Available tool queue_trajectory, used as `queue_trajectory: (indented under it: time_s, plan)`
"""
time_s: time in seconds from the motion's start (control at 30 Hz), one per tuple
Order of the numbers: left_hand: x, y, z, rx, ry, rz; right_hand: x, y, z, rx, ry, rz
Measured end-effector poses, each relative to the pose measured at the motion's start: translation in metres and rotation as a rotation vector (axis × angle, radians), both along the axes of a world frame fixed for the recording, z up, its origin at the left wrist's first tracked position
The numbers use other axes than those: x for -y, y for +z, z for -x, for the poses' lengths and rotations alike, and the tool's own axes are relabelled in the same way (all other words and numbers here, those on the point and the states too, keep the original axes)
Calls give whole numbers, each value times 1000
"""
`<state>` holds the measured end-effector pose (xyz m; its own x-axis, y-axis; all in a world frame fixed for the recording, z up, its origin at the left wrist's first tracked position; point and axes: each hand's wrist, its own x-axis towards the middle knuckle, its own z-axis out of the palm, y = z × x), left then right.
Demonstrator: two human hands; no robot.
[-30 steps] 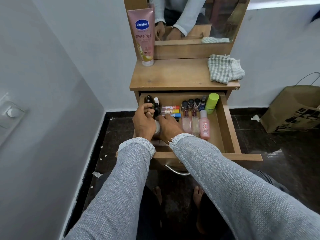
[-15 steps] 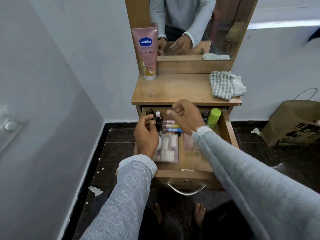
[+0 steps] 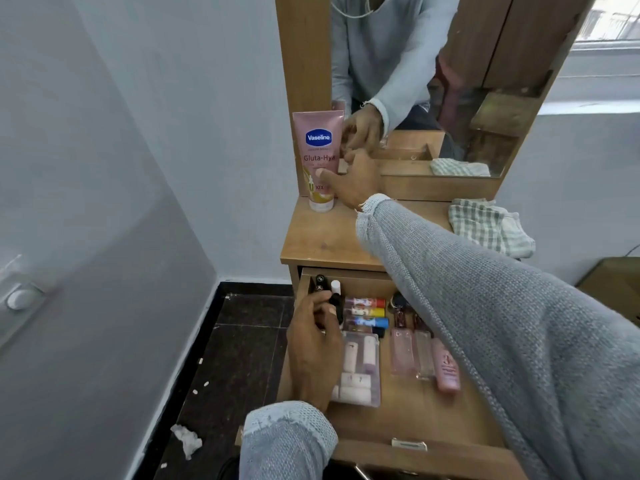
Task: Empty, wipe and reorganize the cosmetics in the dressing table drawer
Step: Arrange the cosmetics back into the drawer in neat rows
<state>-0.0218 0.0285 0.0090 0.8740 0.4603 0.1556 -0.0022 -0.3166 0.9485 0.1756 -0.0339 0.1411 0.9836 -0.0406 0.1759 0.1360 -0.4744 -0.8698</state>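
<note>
The wooden drawer [image 3: 415, 417] stands pulled out under the dressing table top [image 3: 329, 237]. Inside lie small black tubes [image 3: 320, 284] at the back left, three lip balms with coloured caps [image 3: 367, 311], a clear pack of white tubes [image 3: 360, 368] and pink bottles [image 3: 446, 370]. My left hand [image 3: 311, 348] is in the drawer's back left, fingers curled around a black tube. My right hand [image 3: 353, 181] reaches over the table top, fingers spread beside a pink Vaseline tube [image 3: 317, 147] that stands upright, with the thumb in front of it.
A checked cloth [image 3: 485, 226] lies bunched on the table top's right side. The mirror [image 3: 450, 81] rises behind. A white wall closes in on the left. A brown paper bag [image 3: 616, 285] sits on the dark floor at right, and a crumpled tissue [image 3: 187, 439] lies at lower left.
My right hand has left the drawer and risen to the Vaseline tube on the table top. My left hand has stayed at the black tubes. The view has tilted upward.
</note>
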Motion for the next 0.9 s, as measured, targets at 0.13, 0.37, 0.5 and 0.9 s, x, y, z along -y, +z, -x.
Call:
queue_trajectory:
  time_s: [0.13, 0.37, 0.5, 0.9]
  plan:
    - [-1, 0, 0, 21, 9, 31, -16, -9, -9, 14, 18, -68]
    - [-1, -2, -2, 21, 8, 59, -23, -21, -16, 43, 46, -125]
    - [-1, -4, -2, 31, -6, 63, -13, -19, -6, 23, 145, -213]
    - [-2, 10, 6, 55, -50, 34, 82, -17, 122, -42, 389, -132]
